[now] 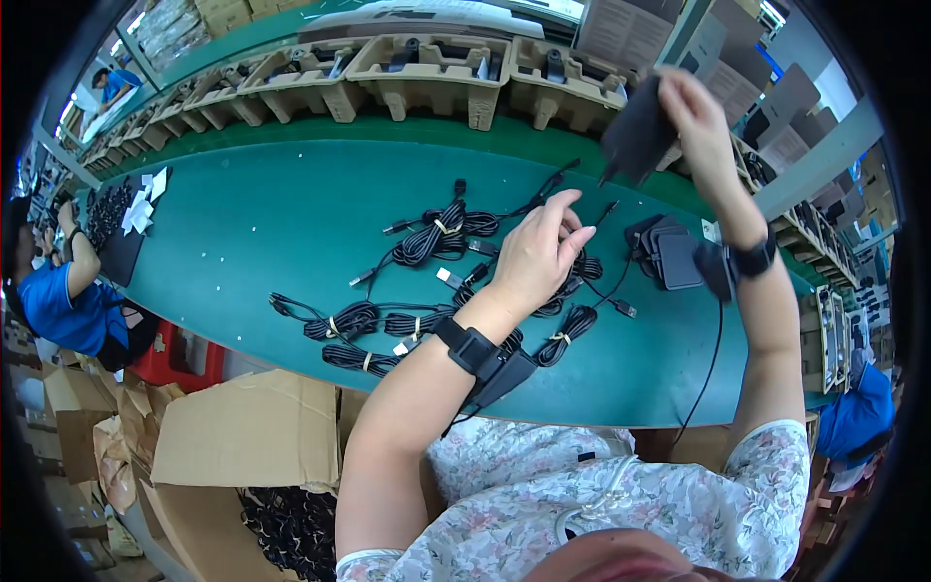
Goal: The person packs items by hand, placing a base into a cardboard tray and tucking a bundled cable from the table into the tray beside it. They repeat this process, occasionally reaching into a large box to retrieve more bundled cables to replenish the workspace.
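My right hand (696, 121) is raised at the far right of the bench, closed on the edge of a dark, soft-looking flat pouch (638, 134). The pouch is blurred and hangs in front of the moulded trays. My left hand (536, 250) hovers over bundles of black cable (427, 238), fingers loosely curved and thumb apart, with nothing visible between them. Part of the bundles is hidden beneath it. More tied cable bundles (565, 335) lie nearer to me, some showing light plugs. Right of them sits a group of dark flat square pieces (669, 254).
Brown moulded-pulp trays (427, 82) line the back of the green bench (242, 213). At the left end lie small black parts (109, 209) and white papers (145, 199), beside a person in blue (63, 301). An open carton (247, 432) stands below the front edge. Another person in blue (858, 412) is at right.
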Demonstrator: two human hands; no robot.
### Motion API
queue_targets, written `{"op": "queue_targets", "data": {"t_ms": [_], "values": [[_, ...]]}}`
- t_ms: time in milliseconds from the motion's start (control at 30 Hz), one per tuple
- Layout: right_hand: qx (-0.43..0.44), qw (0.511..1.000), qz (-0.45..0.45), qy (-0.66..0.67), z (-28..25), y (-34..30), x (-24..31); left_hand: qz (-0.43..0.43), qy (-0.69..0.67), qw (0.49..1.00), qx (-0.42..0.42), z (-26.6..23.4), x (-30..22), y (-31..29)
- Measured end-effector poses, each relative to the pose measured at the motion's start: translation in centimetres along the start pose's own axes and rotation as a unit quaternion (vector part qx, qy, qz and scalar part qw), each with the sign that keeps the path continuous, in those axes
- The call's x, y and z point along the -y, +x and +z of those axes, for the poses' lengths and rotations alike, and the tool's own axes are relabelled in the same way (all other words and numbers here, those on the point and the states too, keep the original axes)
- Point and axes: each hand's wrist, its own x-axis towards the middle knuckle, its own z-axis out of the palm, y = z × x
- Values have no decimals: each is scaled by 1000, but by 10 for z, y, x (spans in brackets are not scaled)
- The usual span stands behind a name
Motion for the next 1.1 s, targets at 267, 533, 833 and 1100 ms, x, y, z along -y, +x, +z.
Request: {"op": "queue_targets", "data": {"t_ms": [267, 533, 833, 1100], "values": [[-118, 950, -45, -286, 15, 141, -82, -112, -8, 994, 16, 5, 5, -2], [17, 835, -135, -534, 37, 133, -192, -130, -31, 991, 0, 7, 4, -1], [256, 883, -352, -174, 150, 55, -16, -110, 1, 994, 7, 10, 13, -6], [514, 781, -301, -188, 193, -11, 50, -21, 6, 999, -46, 13, 14, -2]]}}
